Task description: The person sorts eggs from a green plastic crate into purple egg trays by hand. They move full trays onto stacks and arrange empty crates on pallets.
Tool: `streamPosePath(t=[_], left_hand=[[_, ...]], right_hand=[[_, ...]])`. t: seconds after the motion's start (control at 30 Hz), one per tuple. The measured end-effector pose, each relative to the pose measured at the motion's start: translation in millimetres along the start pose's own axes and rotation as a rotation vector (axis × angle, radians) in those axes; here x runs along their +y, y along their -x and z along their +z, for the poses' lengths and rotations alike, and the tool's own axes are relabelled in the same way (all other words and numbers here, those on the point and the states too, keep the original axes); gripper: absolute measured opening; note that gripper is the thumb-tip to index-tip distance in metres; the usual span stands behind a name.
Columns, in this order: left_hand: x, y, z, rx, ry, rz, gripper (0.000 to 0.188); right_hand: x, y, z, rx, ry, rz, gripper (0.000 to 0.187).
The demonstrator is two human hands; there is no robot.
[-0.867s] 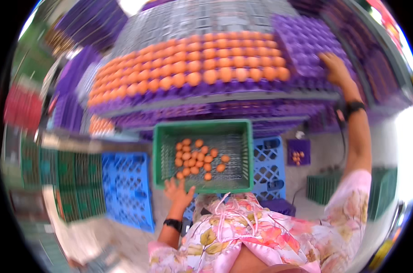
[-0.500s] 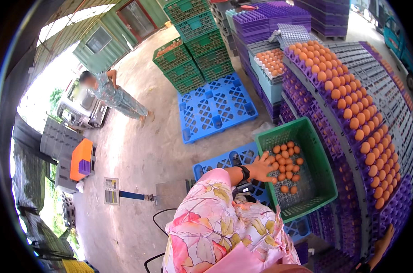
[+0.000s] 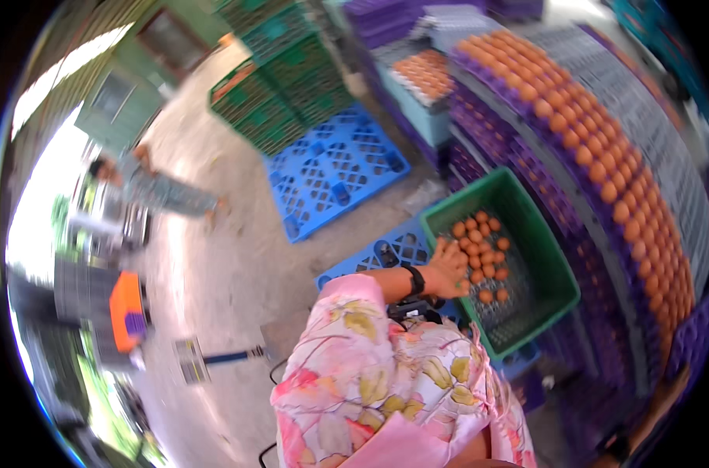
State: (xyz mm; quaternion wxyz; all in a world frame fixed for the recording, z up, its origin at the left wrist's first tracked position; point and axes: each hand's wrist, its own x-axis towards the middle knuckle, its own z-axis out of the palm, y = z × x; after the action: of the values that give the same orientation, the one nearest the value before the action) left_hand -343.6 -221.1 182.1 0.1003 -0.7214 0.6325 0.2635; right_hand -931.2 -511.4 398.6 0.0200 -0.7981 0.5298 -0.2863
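Holding eggs (image 3: 486, 258), the crate (image 3: 538, 242) meets a splayed, empty left hand (image 3: 448, 270); right hand (image 3: 674, 381) unclear.

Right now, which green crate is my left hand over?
The single green crate nearest you, holding loose eggs: your left hand lies over its rim. The other green crates stand stacked farther off.

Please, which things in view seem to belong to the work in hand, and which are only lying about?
Seem part of the work:
left hand, open at the edge of the green crate
loose eggs inside it
right hand, by the purple tray, contact unclear
rows of eggs beside the crate

Seem just lying about:
farther blue pallet
stacked green crates
weighing scale
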Motion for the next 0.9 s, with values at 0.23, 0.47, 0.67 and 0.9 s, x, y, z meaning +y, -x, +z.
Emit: streamPosePath(t=[0.23,0.47,0.67,0.9], left_hand=[[-30.9,-5.3,30.3,-0.125,-0.132,0.213,0.091],[-33.1,-38.9,49.8,-0.245,-0.143,0.381,0.097],[-21.1,-42.3,57.5,-0.286,-0.189,0.344,0.094],[43.0,-47.1,64.4,-0.215,-0.17,0.673,0.084]], right_hand=[[-117.8,158.0,15.1,0.172,0.303,0.022,0.068],[-176.6,385.7,80.8,-0.009,0.375,0.551,0.069],[-210.3,546.8,173.0,-0.231,0.204,1.066,0.071],[-223.8,651.9,256.5,-0.444,0.108,1.378,0.067]])
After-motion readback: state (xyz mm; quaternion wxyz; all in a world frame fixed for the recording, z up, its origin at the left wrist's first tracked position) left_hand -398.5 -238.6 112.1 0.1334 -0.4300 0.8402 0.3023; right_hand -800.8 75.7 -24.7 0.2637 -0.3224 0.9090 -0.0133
